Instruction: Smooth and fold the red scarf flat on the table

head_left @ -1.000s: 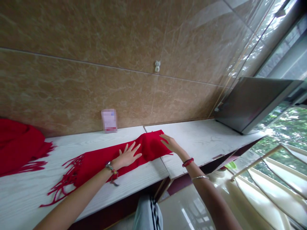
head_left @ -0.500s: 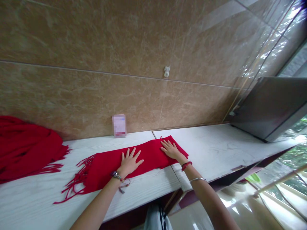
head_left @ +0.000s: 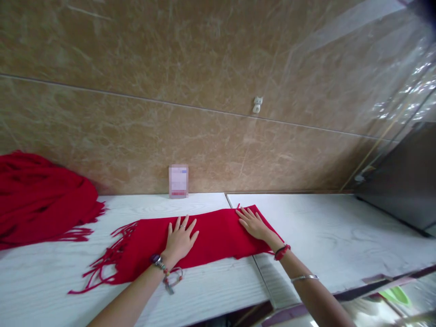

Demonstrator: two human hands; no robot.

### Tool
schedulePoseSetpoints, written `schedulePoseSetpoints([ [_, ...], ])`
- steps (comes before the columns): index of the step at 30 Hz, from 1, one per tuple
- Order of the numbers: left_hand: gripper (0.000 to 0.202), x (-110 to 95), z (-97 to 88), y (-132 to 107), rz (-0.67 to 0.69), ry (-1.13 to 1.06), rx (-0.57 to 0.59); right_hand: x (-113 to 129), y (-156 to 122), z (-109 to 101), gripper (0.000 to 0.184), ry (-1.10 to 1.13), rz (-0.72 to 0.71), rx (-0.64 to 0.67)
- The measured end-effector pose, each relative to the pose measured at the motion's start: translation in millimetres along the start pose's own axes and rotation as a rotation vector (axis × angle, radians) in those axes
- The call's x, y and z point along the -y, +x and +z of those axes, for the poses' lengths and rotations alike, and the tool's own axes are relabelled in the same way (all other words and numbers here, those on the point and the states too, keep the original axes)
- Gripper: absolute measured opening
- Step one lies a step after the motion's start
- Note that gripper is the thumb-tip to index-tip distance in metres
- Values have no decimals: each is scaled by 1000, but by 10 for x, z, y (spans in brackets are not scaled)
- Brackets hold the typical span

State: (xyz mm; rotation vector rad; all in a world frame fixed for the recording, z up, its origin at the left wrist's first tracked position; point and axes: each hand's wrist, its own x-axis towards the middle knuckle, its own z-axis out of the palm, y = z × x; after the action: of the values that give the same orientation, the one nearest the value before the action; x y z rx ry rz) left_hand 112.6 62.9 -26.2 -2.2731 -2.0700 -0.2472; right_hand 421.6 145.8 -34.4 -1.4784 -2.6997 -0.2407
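Note:
A red scarf (head_left: pixel 214 236) lies folded in a long flat strip on the white countertop, its fringe spread loosely at the left end. My left hand (head_left: pixel 180 243) rests palm down on the scarf's left half, fingers spread. Near the right end, my right hand (head_left: pixel 255 225) presses flat on the cloth with its fingers stretched out. Neither hand grips the fabric. At the far left sits a heap of red fringed cloth (head_left: pixel 44 202), apart from both hands.
A small blurred card or packet (head_left: pixel 179 181) leans against the brown tiled wall (head_left: pixel 143 141). A white cat-shaped piece (head_left: pixel 257 105) is fixed to the wall. At the right stands a dark grey box-like thing (head_left: pixel 402 177). A seam crosses the white countertop (head_left: pixel 320 227).
The view has turned, so the wall and counter sit differently in the picture. My left hand has slid slightly left along the scarf; my right hand stays near its right end.

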Motion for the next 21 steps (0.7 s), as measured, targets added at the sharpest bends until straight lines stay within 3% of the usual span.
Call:
schedulePoseSetpoints([
  [6,48,9,15,0,-30,-19,-50,-31,-52,-17,45,197,-24,-99],
  [11,48,14,17,-4,-42,-56,-68,37,-40,-15,44,285,-74,-77],
  [16,48,20,28,5,-31,-75,-62,51,-54,39,45,182,-43,-97],
  [21,49,29,30,13,-21,-90,-46,34,-120,79,44,-26,93,-54],
])
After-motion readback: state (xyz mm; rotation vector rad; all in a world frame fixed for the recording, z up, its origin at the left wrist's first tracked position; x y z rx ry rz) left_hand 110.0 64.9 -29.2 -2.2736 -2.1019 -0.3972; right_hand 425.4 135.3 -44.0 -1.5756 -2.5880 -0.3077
